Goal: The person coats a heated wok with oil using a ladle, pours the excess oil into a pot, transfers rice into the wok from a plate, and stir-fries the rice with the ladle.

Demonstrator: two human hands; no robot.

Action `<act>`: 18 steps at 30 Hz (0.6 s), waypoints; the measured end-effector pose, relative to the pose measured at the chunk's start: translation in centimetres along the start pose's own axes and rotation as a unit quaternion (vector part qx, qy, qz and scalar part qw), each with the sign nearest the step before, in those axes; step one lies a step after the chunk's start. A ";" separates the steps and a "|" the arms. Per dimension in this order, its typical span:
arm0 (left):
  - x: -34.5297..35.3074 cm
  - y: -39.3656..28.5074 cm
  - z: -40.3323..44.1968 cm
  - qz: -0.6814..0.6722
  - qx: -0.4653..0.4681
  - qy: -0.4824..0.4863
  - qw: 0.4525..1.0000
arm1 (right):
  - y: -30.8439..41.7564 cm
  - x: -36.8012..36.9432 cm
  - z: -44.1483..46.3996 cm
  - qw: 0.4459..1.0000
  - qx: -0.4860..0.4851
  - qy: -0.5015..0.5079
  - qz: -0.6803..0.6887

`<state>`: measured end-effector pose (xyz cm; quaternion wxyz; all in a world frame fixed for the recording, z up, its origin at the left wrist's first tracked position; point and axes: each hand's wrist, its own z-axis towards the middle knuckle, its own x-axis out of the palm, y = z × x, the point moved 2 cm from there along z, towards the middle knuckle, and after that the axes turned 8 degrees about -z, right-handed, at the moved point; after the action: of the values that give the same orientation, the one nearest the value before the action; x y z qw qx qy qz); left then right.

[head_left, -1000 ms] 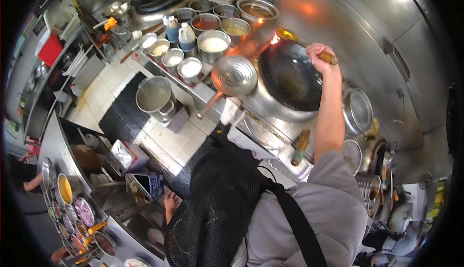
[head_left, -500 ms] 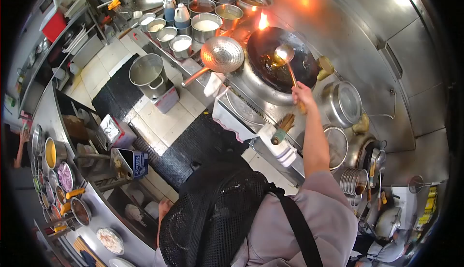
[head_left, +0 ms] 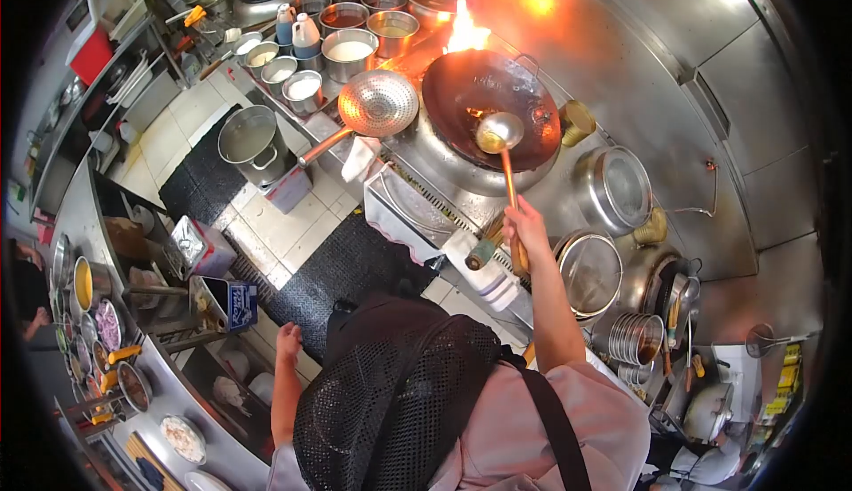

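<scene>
Ladle (head_left: 508, 174) in right hand (head_left: 525, 227), fingers wrapped round its handle; long axis runs forward from the hand, bowl (head_left: 500, 131) foremost, over wok (head_left: 454, 83); contact unclear. Wok lies ahead of both hands, right nearer. Left hand (head_left: 288, 342) well apart, fingers loosely curled; can't tell if empty.

The person wore a black cap (head_left: 404, 313), plain cloth toward its far side and open mesh (head_left: 390, 411) over its near part, a dark seam running through the netting; the shirt (head_left: 497, 438) was pinkish grey, with short, loose sleeves (head_left: 577, 389); a broad black strap (head_left: 557, 429) crossed the right shoulder (head_left: 599, 420); left hand (head_left: 288, 340), right hand (head_left: 526, 229) and forearms (head_left: 559, 313) were bare.
</scene>
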<state>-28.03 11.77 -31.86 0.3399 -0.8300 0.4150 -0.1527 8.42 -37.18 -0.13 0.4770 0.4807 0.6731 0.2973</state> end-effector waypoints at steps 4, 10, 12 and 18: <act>2.5 -0.8 -2.0 0.065 0.021 0.091 0.993 | 2.6 1.4 5.6 0.875 0.102 0.226 0.416; 0.7 1.3 -3.3 0.112 0.040 0.077 0.990 | 0.5 1.9 14.8 0.874 0.051 0.224 0.429; 0.4 2.1 -2.7 0.062 0.023 0.065 0.996 | -1.3 1.6 14.0 0.985 -0.134 -0.082 -0.076; -0.8 2.9 -4.7 -0.039 -0.058 -0.079 0.994 | -3.5 0.1 4.1 0.868 -0.246 -0.228 -0.365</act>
<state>-32.69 9.13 -30.47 0.3169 -0.8734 0.3620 -0.0753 10.98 -38.64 -4.69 0.7945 0.1220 0.5783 0.1397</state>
